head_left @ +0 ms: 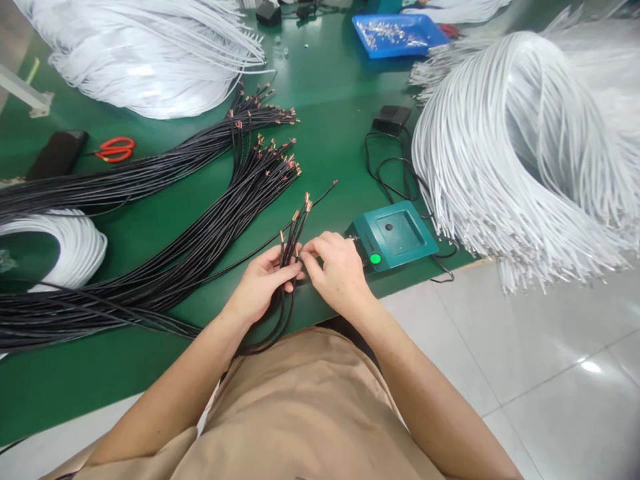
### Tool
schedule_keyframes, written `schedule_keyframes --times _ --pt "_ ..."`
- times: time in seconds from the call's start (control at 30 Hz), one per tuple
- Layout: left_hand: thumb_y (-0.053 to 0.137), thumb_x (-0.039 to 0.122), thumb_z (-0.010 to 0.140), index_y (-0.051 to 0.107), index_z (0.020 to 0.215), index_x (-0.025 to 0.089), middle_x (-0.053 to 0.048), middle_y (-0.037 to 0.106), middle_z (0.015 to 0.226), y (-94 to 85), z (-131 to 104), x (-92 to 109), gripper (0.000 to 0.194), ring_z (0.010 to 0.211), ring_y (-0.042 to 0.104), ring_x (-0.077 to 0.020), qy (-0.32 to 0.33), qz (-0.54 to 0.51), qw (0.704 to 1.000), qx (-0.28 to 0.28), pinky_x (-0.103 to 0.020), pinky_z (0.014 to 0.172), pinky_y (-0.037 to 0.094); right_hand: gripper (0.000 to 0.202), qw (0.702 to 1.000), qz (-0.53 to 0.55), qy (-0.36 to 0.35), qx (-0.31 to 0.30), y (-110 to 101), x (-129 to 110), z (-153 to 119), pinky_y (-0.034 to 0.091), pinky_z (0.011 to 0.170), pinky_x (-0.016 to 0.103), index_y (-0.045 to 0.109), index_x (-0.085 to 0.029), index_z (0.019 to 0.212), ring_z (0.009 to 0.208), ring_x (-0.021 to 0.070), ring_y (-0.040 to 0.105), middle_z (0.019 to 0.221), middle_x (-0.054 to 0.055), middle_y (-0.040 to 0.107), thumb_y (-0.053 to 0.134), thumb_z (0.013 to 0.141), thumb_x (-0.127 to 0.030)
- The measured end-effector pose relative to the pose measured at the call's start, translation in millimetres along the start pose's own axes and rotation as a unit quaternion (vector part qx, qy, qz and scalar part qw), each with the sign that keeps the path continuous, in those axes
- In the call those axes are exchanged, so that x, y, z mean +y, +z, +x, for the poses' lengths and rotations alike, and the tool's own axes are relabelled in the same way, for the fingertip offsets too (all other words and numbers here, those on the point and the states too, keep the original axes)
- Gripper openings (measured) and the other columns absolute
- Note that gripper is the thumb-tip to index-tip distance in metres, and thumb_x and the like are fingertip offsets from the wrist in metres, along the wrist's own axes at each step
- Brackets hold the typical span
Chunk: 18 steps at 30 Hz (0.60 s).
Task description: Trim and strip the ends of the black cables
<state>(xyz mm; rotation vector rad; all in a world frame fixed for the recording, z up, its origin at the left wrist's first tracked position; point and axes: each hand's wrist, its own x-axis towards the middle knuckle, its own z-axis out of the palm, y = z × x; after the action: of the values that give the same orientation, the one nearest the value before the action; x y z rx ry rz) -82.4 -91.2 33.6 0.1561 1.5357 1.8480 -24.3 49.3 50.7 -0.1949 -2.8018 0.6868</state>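
Observation:
Several black cables (296,230) with bared, coloured wire ends are gripped by my left hand (265,277), thumb across them. Their lengths loop down over the table's front edge. My right hand (333,267) touches the same cables, its thumb and fingertips pinched together at one of them; the exact piece is too small to make out. Just right of that hand stands a teal box-shaped device (397,237) with a lit green button. One loose black cable (320,193) lies behind the hands. A large bundle of black cables (215,220) spreads to the left.
White cable bundles (480,153) hang over the right edge; another white pile (150,53) lies at back left. A blue tray (400,35) holds small metal parts. Red-handled scissors (116,149), a black pedal-like block (391,120) and a white coil (83,247) rest on the green table (330,100).

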Motion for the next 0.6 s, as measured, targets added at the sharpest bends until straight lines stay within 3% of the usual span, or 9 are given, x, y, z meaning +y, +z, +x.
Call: schedule_keyframes --times 0.17,0.33,0.6 --pt "0.075 0.022 0.070 0.064 0.112 0.021 0.003 0.054 0.079 0.1 3 0 0.044 0.066 0.061 -0.0089 -0.010 -0.002 1.000 0.016 -0.015 0.045 0.040 0.016 0.994 -0.099 -0.036 0.010 -20 16 5 0.033 0.080 0.035 0.063 -0.018 0.093 0.091 0.0233 0.053 0.096 0.007 0.066 0.048 0.091 -0.023" --pt "0.076 0.024 0.069 0.063 0.110 0.019 0.003 0.053 0.078 -0.1 7 -6 0.044 0.067 0.063 -0.0102 0.002 0.020 0.999 0.025 -0.015 0.045 0.043 0.016 0.984 -0.112 -0.109 -0.089 -38 38 14 0.026 0.102 0.038 0.063 -0.018 0.082 0.084 0.0194 0.058 0.082 0.004 0.069 0.049 0.089 -0.017" --pt "0.077 0.027 0.067 0.061 0.111 0.016 0.002 0.056 0.077 4.6 12 -11 0.048 0.069 0.067 -0.0139 -0.006 0.083 0.995 0.049 -0.017 0.047 0.049 0.018 0.977 -0.123 -0.125 -0.118 -41 43 20 0.033 0.086 0.034 0.061 -0.017 0.078 0.080 0.0200 0.053 0.077 0.006 0.066 0.048 0.078 -0.004"
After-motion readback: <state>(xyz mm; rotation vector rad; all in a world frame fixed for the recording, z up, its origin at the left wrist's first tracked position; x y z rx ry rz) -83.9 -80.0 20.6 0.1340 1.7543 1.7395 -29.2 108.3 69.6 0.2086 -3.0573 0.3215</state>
